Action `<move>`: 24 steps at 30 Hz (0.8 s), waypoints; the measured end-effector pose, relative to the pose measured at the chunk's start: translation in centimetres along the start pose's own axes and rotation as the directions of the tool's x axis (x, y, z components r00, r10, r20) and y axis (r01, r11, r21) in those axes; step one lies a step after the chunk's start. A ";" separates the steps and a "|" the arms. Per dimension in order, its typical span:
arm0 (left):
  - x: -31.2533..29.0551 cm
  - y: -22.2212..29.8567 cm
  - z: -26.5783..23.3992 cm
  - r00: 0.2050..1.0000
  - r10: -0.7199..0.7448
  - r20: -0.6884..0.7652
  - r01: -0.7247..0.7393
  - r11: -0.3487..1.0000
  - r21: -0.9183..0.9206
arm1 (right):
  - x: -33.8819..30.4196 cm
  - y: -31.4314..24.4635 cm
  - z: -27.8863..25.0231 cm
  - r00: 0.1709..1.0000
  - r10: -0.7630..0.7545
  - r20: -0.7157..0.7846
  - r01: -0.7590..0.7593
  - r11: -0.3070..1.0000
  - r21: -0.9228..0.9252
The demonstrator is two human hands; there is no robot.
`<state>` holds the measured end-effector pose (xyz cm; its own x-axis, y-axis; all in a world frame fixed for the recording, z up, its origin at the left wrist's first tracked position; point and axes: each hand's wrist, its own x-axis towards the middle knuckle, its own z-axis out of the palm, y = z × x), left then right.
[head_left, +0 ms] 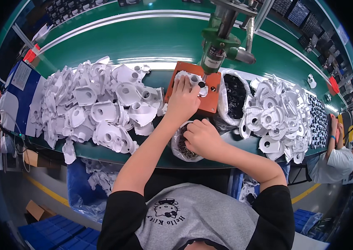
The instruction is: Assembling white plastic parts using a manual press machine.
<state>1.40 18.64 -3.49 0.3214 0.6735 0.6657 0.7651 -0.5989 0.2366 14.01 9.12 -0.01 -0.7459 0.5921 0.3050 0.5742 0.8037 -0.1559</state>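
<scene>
My left hand (183, 96) presses its fingers onto a white plastic housing (194, 79), holding it in an orange fixture block (210, 102). A black round piece shows at the housing's right side. Close above the fixture stands a green powered screwdriver (218, 46), its tip reaching down near that black piece. My right hand (202, 139) is curled, fingers closed, at a plastic-lined bowl (176, 152) of small screws (183, 146). Whatever its fingertips hold is hidden.
Left of the fixture lies a heap of white housings (87, 96). On the right are a plastic-lined container of black parts (235, 98), more white housings fitted with black pieces (274, 112), and rows of dark parts (317, 121). A co-worker (334, 162) sits far right.
</scene>
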 end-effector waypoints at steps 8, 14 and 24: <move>0.1 0.1 -0.2 1.000 -0.014 0.015 0.014 1.000 0.019 | 0.5 -0.1 0.2 0.999 0.010 -0.038 -0.011 1.000 -0.019; 0.1 0.1 -0.2 1.000 -0.024 0.018 0.023 0.999 0.032 | 0.7 0.7 -2.1 0.990 0.139 0.028 -0.139 0.927 0.348; 0.2 0.3 -0.6 0.999 -0.027 0.027 0.026 0.999 0.031 | 3.1 10.8 -4.2 0.696 0.667 0.267 -0.544 0.247 0.802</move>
<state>1.34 18.34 -2.87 0.3160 0.7007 0.6396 0.7899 -0.5678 0.2317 19.30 19.37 3.23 -0.2265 0.9636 -0.1420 0.2769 -0.0761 -0.9579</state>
